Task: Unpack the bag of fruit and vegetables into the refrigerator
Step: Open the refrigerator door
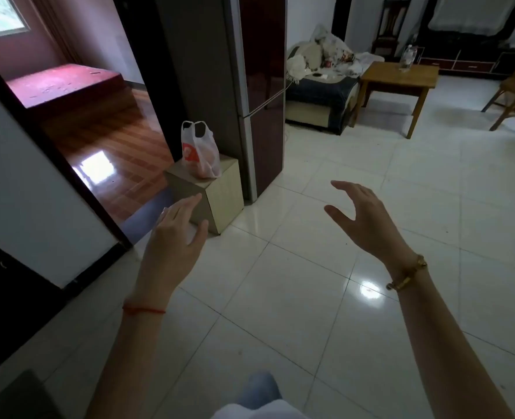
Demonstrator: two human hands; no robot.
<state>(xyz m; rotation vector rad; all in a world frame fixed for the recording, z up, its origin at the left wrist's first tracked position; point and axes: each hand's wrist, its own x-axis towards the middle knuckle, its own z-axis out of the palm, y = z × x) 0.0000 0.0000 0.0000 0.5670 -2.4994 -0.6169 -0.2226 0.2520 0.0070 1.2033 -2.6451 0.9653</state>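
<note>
The refrigerator stands with both dark red doors closed, its front facing open white tiled floor that runs wide and bare from the doors toward the viewer. Just left of the refrigerator, touching its grey side, a small pale cabinet blocks the low corner; a white plastic bag sits upright on its top, handles standing free above it. Further left of the refrigerator a doorway opens onto wooden floor. Right of the refrigerator, behind it, a sofa and a wooden table close off that side. Both the left hand and the right hand hover over bare tiles, well short of the refrigerator, fingers spread, holding nothing
</note>
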